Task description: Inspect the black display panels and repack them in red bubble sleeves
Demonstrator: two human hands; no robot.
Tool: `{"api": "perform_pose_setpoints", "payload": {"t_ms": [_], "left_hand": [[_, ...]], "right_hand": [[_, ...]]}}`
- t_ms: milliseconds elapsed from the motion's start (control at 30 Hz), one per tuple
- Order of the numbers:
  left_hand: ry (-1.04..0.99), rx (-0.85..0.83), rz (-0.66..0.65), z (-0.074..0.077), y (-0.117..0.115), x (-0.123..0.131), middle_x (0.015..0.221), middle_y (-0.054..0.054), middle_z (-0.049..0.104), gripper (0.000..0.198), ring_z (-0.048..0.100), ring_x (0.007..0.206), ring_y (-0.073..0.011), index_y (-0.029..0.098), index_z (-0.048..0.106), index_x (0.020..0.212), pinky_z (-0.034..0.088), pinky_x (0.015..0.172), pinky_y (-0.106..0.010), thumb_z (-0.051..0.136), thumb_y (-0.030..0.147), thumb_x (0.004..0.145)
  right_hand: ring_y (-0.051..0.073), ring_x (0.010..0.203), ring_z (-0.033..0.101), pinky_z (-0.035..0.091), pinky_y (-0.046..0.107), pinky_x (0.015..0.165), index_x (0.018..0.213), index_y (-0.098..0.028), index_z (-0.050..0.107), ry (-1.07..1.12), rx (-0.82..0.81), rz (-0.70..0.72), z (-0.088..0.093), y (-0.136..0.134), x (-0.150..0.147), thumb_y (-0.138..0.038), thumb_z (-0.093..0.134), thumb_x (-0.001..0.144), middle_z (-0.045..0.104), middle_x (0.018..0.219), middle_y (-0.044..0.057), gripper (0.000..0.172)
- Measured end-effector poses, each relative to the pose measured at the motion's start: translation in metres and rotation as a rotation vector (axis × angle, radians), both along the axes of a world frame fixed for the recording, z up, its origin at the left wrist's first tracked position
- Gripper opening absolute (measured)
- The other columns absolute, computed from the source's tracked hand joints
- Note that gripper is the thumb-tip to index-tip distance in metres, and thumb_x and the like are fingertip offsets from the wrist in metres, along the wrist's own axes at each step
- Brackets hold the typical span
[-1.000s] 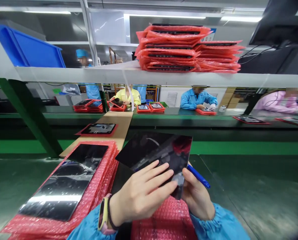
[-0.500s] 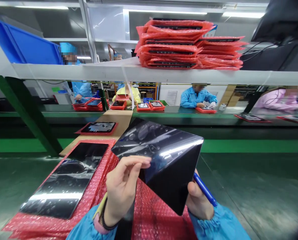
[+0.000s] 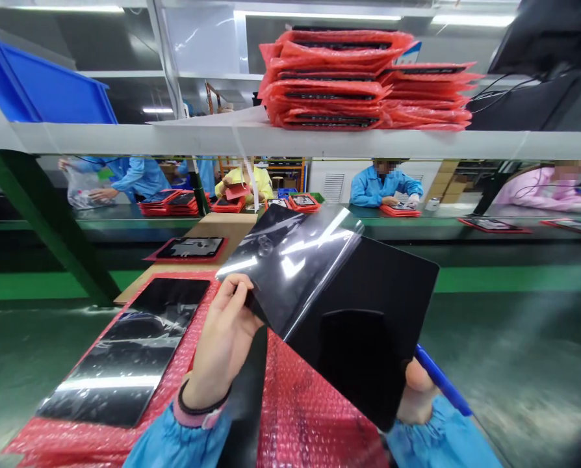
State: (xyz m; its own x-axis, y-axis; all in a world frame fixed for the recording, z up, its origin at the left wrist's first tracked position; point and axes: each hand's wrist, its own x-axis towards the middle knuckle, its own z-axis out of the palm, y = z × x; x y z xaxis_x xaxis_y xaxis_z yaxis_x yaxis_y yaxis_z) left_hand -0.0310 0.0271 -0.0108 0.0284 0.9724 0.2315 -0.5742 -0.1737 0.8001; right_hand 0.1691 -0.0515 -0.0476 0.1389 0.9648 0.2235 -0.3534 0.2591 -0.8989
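**Film half peeled from a dark panel**

At frame centre, the left hand [image 3: 225,338] pinches a clear film [image 3: 290,260], now lifted farther off the black panel [image 3: 373,325] than half a second ago. The right hand [image 3: 414,393], mostly hidden behind the panel, grips its lower edge and a blue pen [image 3: 441,389]. Lower left, a red bubble-wrap stack [image 3: 183,364] carries another panel.
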Motion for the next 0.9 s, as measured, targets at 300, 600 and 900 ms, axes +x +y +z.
{"api": "perform_pose_setpoints", "payload": {"t_ms": [300,600,900], "left_hand": [[-0.302,0.013,0.380,0.001,-0.005,-0.007,0.087,0.005,0.070,0.010,0.066,0.087,-0.0121,0.024,0.069,0.086,0.050,0.088,-0.025,0.064,0.032,0.086],[-0.311,0.080,0.503,0.007,0.002,-0.019,0.083,0.007,0.067,0.008,0.064,0.086,-0.0100,0.023,0.064,0.079,0.050,0.086,-0.022,0.061,0.026,0.086],[-0.308,0.043,0.545,0.006,0.007,-0.019,0.079,0.008,0.066,0.006,0.062,0.082,-0.0077,0.022,0.065,0.079,0.049,0.081,-0.017,0.062,0.023,0.085]], "right_hand": [[0.032,0.131,0.050,0.044,0.046,0.106,0.121,-0.042,0.065,0.152,0.076,0.084,0.015,0.005,-0.029,-0.047,0.080,0.070,0.064,0.133,0.000,0.054],[0.030,0.130,0.052,0.041,0.049,0.108,0.139,-0.045,0.046,0.138,0.078,0.153,0.000,-0.001,-0.044,-0.031,0.089,0.061,0.057,0.141,0.002,0.090],[0.027,0.123,0.058,0.044,0.045,0.105,0.132,-0.044,0.055,0.117,0.132,0.233,0.010,-0.003,-0.045,-0.028,0.081,0.071,0.064,0.132,0.001,0.068]]}}
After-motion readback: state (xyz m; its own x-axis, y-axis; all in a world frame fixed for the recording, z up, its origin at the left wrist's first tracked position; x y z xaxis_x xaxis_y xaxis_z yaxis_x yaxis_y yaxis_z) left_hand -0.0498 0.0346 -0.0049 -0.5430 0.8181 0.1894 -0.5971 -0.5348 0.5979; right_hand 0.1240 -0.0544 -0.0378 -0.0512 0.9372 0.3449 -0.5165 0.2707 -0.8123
